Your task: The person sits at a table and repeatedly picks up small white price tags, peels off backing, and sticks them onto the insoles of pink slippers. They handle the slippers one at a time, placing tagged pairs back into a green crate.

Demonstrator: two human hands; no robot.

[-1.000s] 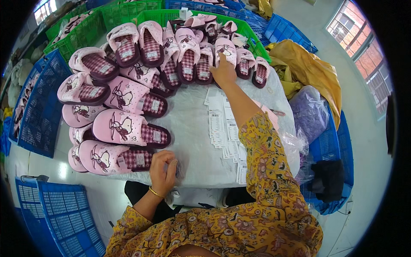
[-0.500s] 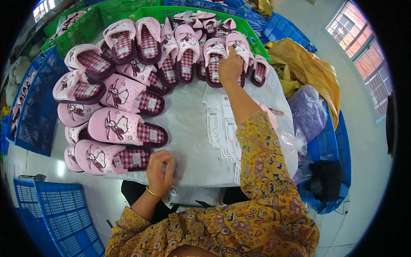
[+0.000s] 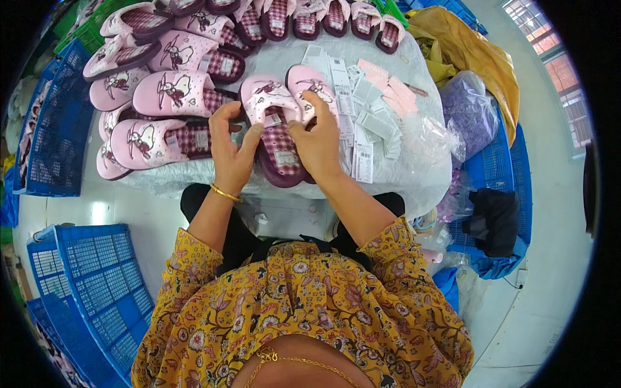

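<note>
A pair of pink slippers with dark soles and checked insoles lies at the table's front, toes away from me. My left hand (image 3: 231, 149) is at the left edge of the left slipper (image 3: 282, 155), its thumb against the upper and its fingers bent. My right hand (image 3: 318, 139) grips the right slipper (image 3: 304, 76), fingers over its upper and thumb by the left slipper's opening. The right slipper is partly hidden behind this hand. White tags (image 3: 364, 155) and pink tags (image 3: 396, 94) lie spread to the right.
More pink slippers (image 3: 169, 90) crowd the table's left and far side. Blue crates (image 3: 97, 284) stand left and right of the table. A purple plastic-wrapped bundle (image 3: 469, 110) and yellow sacking (image 3: 462, 45) sit at the right. Crumpled clear plastic (image 3: 430, 139) lies on the right edge.
My right hand has come back from the far row, and a slipper pair now lies in front of me. My left hand has moved up to it. The view has tilted down toward my body.
</note>
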